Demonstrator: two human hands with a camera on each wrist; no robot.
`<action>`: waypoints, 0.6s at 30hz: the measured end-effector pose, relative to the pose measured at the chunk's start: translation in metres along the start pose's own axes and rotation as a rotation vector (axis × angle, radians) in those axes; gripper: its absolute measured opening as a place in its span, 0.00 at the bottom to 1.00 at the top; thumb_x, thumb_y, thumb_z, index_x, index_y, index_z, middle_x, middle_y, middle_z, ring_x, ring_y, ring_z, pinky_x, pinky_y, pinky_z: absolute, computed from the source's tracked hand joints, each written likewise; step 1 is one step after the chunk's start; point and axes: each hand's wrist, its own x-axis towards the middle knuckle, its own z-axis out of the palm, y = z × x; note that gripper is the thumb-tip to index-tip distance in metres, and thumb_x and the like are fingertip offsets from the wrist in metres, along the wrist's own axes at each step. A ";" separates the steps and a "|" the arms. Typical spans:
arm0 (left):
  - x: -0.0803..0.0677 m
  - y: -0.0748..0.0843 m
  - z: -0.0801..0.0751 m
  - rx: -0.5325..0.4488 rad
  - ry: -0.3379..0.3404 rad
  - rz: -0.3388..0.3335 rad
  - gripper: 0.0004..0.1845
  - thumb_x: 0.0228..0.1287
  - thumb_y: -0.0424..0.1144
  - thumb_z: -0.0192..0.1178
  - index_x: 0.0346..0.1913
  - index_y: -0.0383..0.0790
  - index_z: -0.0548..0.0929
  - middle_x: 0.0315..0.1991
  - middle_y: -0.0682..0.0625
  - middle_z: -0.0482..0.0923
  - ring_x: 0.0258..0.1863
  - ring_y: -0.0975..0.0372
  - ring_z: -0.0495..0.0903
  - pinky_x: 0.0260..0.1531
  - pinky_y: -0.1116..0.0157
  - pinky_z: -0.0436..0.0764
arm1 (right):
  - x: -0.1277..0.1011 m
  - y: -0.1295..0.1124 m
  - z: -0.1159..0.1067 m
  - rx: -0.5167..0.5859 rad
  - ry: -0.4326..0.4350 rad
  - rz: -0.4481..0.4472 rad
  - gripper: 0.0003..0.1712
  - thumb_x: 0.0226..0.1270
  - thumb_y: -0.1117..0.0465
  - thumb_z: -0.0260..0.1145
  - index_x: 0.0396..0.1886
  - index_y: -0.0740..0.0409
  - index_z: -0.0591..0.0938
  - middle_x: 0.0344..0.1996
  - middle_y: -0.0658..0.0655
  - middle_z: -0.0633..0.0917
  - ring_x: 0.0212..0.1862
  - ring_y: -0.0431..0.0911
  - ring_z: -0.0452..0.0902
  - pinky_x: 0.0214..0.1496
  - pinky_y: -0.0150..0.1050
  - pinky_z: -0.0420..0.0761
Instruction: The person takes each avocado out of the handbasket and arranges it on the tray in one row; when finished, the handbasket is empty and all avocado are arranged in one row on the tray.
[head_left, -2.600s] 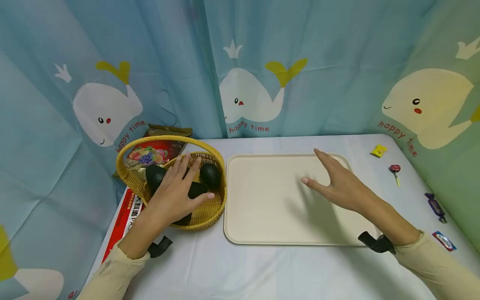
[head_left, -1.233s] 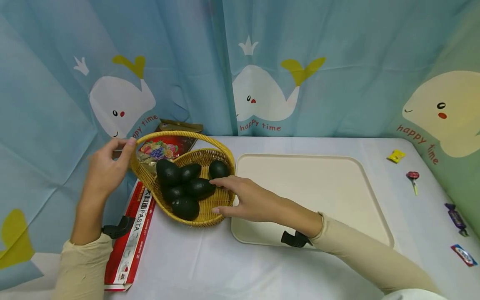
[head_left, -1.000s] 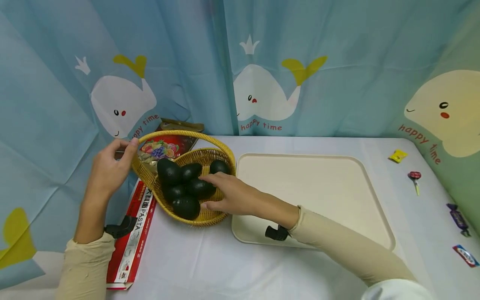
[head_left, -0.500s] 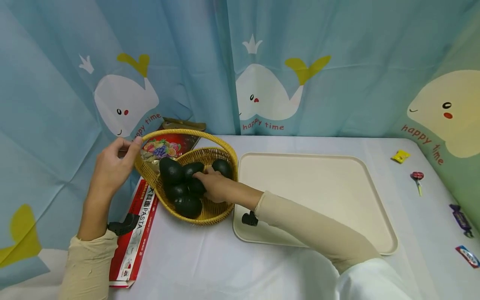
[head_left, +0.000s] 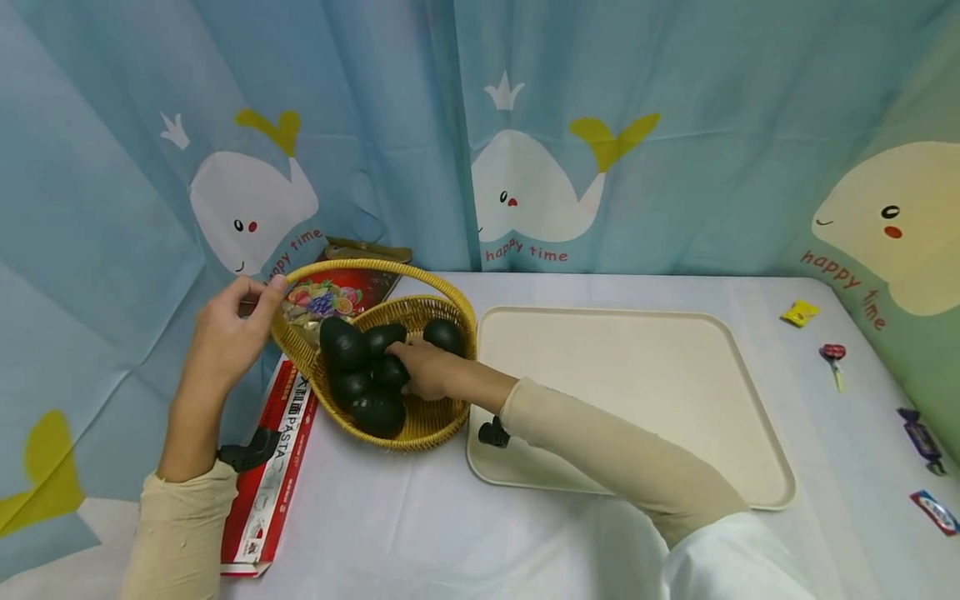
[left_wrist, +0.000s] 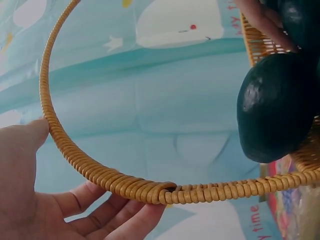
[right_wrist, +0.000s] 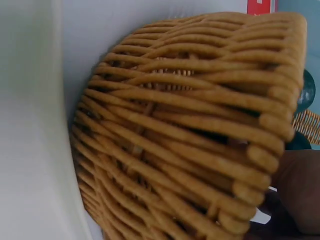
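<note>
Hands at the wicker basket [head_left: 420,421]
Left hand [head_left: 225,342] grips the handle [head_left: 352,268]; right hand [head_left: 427,371] grasps an avocado [head_left: 388,371] inside.

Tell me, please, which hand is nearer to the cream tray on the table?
The right hand is nearer: it reaches into the wicker basket among the avocados, right beside the tray. The left hand holds the basket's handle on the far side.

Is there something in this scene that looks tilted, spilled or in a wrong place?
The wicker basket sits askew: its left side rests on a red pasta box, and the left hand holds its handle. A few wrapped candies lie scattered along the table's right edge. Nothing looks spilled or damaged.
</note>
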 end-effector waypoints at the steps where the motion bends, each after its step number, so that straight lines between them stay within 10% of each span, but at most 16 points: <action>1: 0.000 0.000 0.000 0.001 0.002 0.001 0.29 0.82 0.61 0.48 0.52 0.33 0.78 0.51 0.35 0.80 0.50 0.51 0.75 0.46 0.54 0.72 | 0.000 0.001 0.000 0.007 -0.001 0.005 0.37 0.78 0.59 0.68 0.81 0.52 0.64 0.72 0.66 0.71 0.74 0.55 0.70 0.73 0.49 0.74; 18: 0.000 0.000 0.000 -0.001 0.002 0.003 0.29 0.82 0.61 0.48 0.52 0.33 0.78 0.51 0.35 0.81 0.51 0.50 0.75 0.46 0.55 0.72 | -0.010 0.005 -0.006 0.091 0.069 -0.037 0.39 0.74 0.57 0.72 0.80 0.50 0.68 0.71 0.65 0.73 0.73 0.57 0.70 0.72 0.52 0.74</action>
